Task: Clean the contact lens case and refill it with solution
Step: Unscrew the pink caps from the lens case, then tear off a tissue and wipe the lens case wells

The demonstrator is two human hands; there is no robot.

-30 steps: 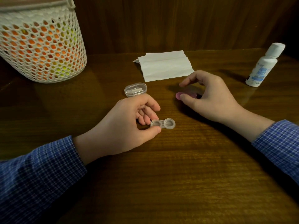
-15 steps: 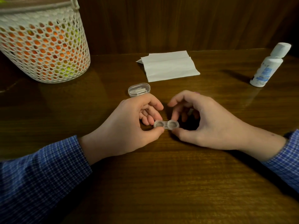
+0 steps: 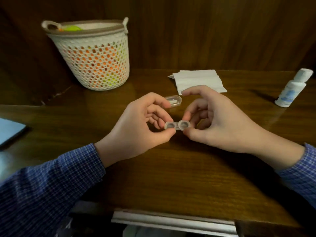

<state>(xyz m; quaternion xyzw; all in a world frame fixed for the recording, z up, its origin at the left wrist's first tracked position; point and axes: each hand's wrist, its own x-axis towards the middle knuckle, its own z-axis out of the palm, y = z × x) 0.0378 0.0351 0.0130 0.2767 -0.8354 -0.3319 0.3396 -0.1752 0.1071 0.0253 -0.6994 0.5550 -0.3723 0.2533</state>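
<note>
A clear two-well contact lens case (image 3: 177,125) without caps is held level just above the wooden table (image 3: 171,177). My left hand (image 3: 136,127) pinches its left end between thumb and fingers. My right hand (image 3: 218,120) pinches its right end the same way. A white solution bottle (image 3: 293,88) with its cap on stands at the far right. A folded white tissue (image 3: 200,81) lies behind my hands. The pink cap seen earlier is hidden.
A small clear oval box (image 3: 174,100) lies just behind my left fingers. A white perforated basket (image 3: 92,55) stands at the back left. A blue flat object (image 3: 10,130) lies at the left edge. The table's front edge has a metal strip (image 3: 172,221).
My right hand left the pink cap, came over to the case and took hold of its right end. The case is now raised between both hands. The camera tilted and pulled back.
</note>
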